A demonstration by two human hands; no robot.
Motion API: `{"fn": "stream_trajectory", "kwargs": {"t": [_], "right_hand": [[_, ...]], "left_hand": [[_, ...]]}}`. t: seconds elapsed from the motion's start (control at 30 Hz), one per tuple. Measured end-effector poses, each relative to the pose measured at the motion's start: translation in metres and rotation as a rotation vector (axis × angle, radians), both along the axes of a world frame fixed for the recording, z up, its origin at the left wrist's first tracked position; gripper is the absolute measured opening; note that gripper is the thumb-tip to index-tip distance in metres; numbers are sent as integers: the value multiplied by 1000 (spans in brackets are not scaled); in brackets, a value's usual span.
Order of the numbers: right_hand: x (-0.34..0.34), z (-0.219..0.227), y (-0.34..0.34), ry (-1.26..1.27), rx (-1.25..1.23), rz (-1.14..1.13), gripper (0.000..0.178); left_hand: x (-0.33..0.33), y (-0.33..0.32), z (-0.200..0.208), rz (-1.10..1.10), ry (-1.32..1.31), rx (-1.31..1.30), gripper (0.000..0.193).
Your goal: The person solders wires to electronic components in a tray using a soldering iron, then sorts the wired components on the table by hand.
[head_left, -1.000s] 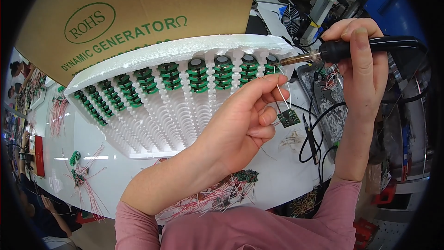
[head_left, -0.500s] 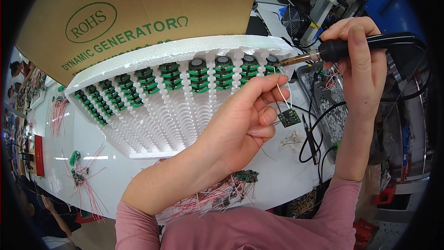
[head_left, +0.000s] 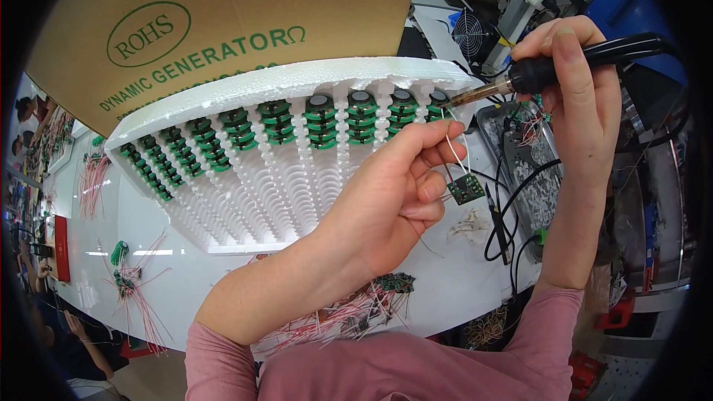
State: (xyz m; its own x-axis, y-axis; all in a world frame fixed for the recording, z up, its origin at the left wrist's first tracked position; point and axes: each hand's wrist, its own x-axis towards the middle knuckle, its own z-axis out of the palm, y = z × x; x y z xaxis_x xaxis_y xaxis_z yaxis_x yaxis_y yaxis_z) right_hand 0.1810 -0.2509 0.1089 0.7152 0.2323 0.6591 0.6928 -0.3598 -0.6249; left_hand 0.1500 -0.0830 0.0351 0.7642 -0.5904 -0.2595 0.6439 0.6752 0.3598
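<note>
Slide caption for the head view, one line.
Right hand holds a soldering iron near the foam tray; left hand holds a wired green circuit board.

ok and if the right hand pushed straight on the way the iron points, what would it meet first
The soldering iron in the right hand would likely meet the rightmost green round part in the foam tray first; depth is unclear, so it may be touching now.
</note>
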Motion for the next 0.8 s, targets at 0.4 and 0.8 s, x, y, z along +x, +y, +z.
{"fn": "stream_trajectory", "kwargs": {"t": [0.4,0.8], "right_hand": [[1,-2,-1,-17,23,-2,21],[5,-3,-6,-43,145,40,22]], "left_hand": [[-2,-3,1,34,21,-11,18],[-3,-2,4,31,-9,-4,22]]}}
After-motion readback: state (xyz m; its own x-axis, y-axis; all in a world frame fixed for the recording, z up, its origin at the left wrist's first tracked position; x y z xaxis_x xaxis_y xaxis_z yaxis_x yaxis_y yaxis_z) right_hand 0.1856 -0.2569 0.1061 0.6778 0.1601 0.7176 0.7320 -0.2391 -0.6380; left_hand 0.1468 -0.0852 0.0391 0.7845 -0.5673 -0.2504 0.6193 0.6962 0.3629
